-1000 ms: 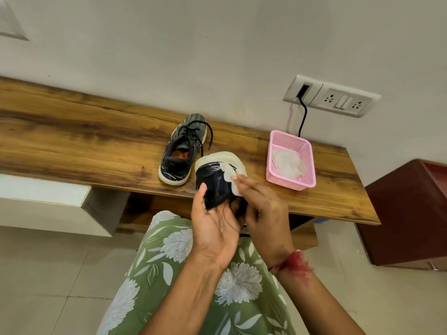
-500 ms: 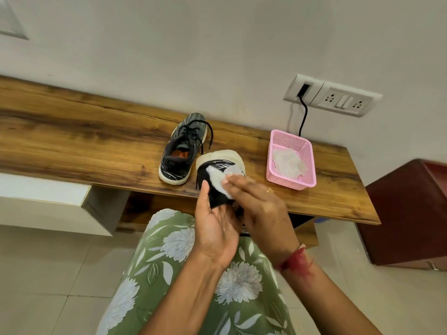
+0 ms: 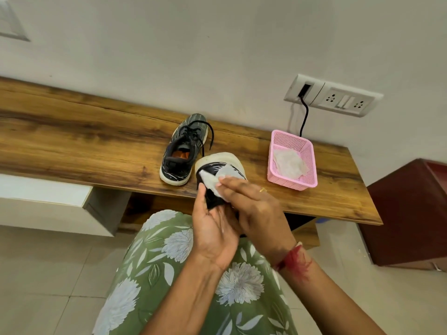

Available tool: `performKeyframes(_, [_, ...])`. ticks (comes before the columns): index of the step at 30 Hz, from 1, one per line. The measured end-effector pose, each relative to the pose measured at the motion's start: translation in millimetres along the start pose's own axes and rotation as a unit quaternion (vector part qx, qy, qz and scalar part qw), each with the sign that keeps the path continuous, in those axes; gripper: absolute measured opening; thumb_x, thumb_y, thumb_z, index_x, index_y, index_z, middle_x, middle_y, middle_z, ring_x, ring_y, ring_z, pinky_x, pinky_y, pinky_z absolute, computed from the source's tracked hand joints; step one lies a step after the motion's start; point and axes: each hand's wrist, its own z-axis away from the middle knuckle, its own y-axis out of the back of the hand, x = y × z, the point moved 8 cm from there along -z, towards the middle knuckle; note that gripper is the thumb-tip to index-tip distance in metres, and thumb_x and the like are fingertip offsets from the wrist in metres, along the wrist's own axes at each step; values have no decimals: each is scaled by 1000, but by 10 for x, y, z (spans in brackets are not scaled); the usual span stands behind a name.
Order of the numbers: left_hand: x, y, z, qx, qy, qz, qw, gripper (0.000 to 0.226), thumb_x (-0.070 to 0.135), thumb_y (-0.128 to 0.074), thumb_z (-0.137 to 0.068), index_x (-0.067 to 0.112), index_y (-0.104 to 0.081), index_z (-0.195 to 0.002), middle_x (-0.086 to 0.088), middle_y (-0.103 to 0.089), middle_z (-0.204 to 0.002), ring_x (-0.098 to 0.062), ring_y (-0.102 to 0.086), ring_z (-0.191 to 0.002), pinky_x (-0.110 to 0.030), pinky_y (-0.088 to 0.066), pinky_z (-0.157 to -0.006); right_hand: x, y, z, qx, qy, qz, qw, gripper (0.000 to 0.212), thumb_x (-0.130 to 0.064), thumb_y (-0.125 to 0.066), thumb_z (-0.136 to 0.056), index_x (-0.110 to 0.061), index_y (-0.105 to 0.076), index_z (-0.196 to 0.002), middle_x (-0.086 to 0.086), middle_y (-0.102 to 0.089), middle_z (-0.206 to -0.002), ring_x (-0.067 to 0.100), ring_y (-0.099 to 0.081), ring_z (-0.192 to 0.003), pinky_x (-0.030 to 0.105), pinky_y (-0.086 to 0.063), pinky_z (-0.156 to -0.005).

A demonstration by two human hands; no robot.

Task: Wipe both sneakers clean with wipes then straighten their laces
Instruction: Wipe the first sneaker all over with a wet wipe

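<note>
My left hand (image 3: pixel 212 228) grips a dark sneaker (image 3: pixel 219 160) with a white sole from below, heel end up, over my lap. My right hand (image 3: pixel 256 206) lies across it with straight fingers and presses a white wipe (image 3: pixel 212 181) against the dark upper. Much of this sneaker is hidden behind both hands. The second sneaker (image 3: pixel 183 151), dark grey with loose black laces, stands upright on the wooden shelf (image 3: pixel 84 146), just left of the held one and toe toward the wall.
A pink mesh basket (image 3: pixel 292 182) with a used wipe (image 3: pixel 289 163) inside sits on the shelf to the right. On the wall above it is a socket panel (image 3: pixel 333 97) with a black cable (image 3: pixel 305 117). A dark red cabinet (image 3: pixel 406 213) stands at far right.
My right hand has slid the wipe leftward and down across the held sneaker. The left hand and the sneaker on the shelf have stayed put.
</note>
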Motion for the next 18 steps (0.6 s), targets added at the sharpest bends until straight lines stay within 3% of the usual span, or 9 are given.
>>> performKeyframes(3, [4,-1,22,7,-1,-12,1000,52,46,-31,-99,11,-62,-121,-9,-69,-117,-17,-65,-108,-31,-54,-90,138,88,-38,28,-59,-3,998,41,-9,-40,-82,-6,-68,-110,9,-66,-115,19,-60,-108,24,-43,-96])
performKeyframes(7, [74,0,9,-11,-18,21,1000,51,44,-34,-99,7,-67,-108,-9,-73,-96,-17,-71,-89,-27,-57,-81,-152,-15,58,-13,26,-20,999,32,-15,-45,-94,-3,-66,-114,10,-63,-120,19,-57,-114,26,-42,-101])
performKeyframes(10, [45,-21,12,-17,-16,-11,1000,56,46,-30,-99,7,-59,-126,-14,-65,-122,-20,-60,-112,-37,-44,-103,230,61,91,38,-67,1,997,41,9,-49,-81,-6,-65,-116,8,-62,-122,16,-55,-115,27,-42,-101])
performKeyframes(12, [43,-38,25,-16,-14,-17,1000,57,46,-28,-99,8,-59,-128,-15,-63,-126,-21,-59,-114,-38,-44,-103,328,79,110,56,-123,-8,991,52,16,-51,-72,-6,-64,-117,7,-62,-122,14,-54,-116,28,-42,-101])
performKeyframes(15, [73,-48,18,-28,-13,21,999,55,43,-31,-100,5,-70,-111,-12,-72,-106,-17,-69,-98,-27,-56,-84,-30,65,122,49,-34,-41,997,32,-13,-40,-98,-3,-64,-115,10,-61,-123,16,-52,-119,25,-40,-104])
performKeyframes(16, [71,-35,8,-23,-11,16,1000,54,43,-32,-99,5,-69,-110,-10,-73,-103,-17,-70,-96,-26,-56,-83,-71,47,116,31,-13,-54,998,37,-19,-35,-100,-2,-64,-115,11,-61,-123,17,-53,-119,25,-40,-103])
performKeyframes(18, [58,-33,15,-15,-10,-10,1000,51,43,-33,-99,7,-64,-117,-10,-70,-112,-17,-67,-106,-29,-51,-95,53,64,64,27,-35,-37,998,36,-13,-37,-95,-4,-64,-116,10,-61,-122,19,-55,-116,27,-42,-101])
